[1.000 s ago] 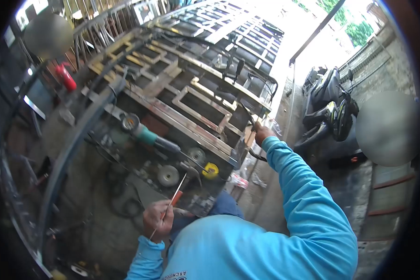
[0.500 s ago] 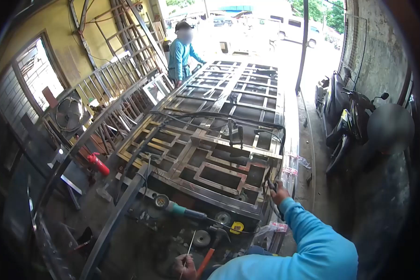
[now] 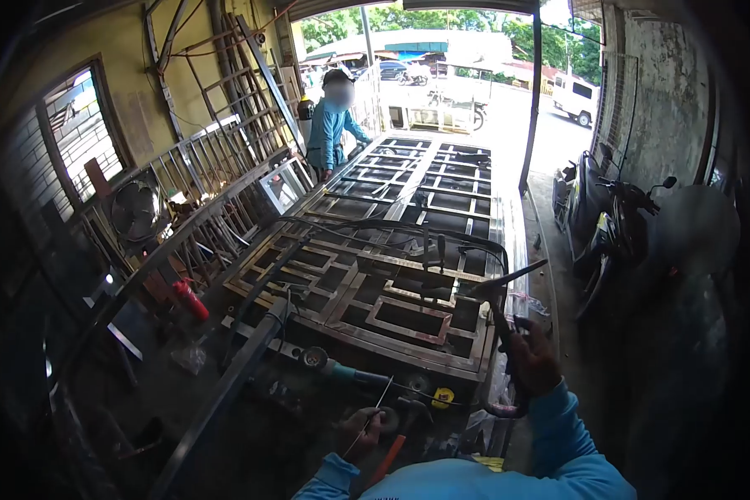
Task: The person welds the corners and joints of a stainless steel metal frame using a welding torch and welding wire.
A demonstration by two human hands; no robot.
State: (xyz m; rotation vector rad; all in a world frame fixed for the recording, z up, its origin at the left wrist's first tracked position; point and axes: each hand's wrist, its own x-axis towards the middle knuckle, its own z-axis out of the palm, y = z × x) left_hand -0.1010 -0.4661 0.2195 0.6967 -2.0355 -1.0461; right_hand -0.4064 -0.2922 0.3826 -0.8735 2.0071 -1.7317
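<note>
My left hand (image 3: 360, 432), low in the view, is closed around a thin welding rod (image 3: 382, 395) that points up and to the right. My right hand (image 3: 537, 362) grips a dark welding electrode holder (image 3: 510, 278) with a cable, raised at the near right corner of a large metal frame (image 3: 408, 340). The rod and holder are apart. Near my left hand lie an angle grinder (image 3: 354, 373), a yellow tape measure (image 3: 443, 397) and a hammer with an orange handle (image 3: 388, 458).
A co-worker (image 3: 332, 133) in a blue top stands at the frame's far left side. Black cables (image 3: 383, 225) cross the frame. A steel bar (image 3: 225, 383) slants up at left. A red fire extinguisher (image 3: 190, 300) is at left, motorcycles (image 3: 608, 208) at right.
My right hand has lifted the electrode holder higher, clear into view. My left hand has moved up and right with the rod. The camera view has tilted up slightly.
</note>
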